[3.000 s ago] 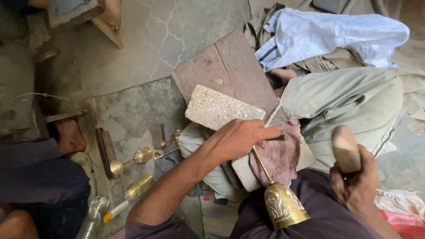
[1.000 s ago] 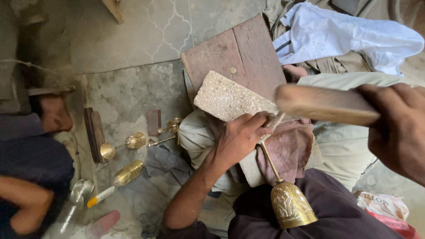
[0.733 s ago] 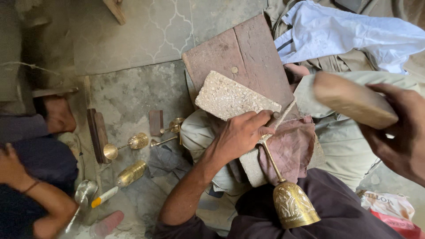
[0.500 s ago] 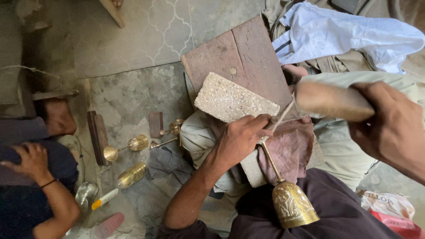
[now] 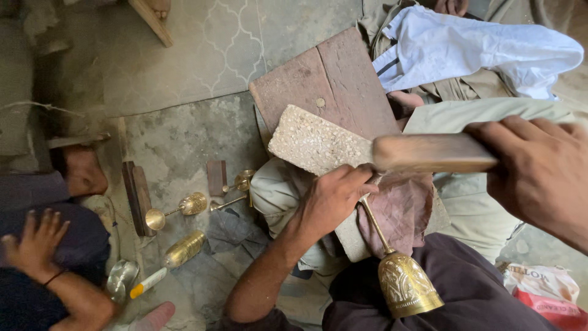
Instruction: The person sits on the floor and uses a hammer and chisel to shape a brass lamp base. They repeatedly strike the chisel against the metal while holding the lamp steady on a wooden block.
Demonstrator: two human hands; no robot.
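The left hand (image 5: 334,199) reaches in from seven o'clock, fingers curled tight around the thin stem of a brass goblet (image 5: 401,279), whose engraved cup lies toward five o'clock over a reddish cloth (image 5: 401,205). The right hand (image 5: 539,171), at three o'clock, clenches a wooden mallet (image 5: 429,152) level above a speckled stone slab (image 5: 315,142). Beyond lies a wooden board (image 5: 334,83) on patterned concrete floor (image 5: 202,55). Another person's hand (image 5: 33,242) rests at nine o'clock.
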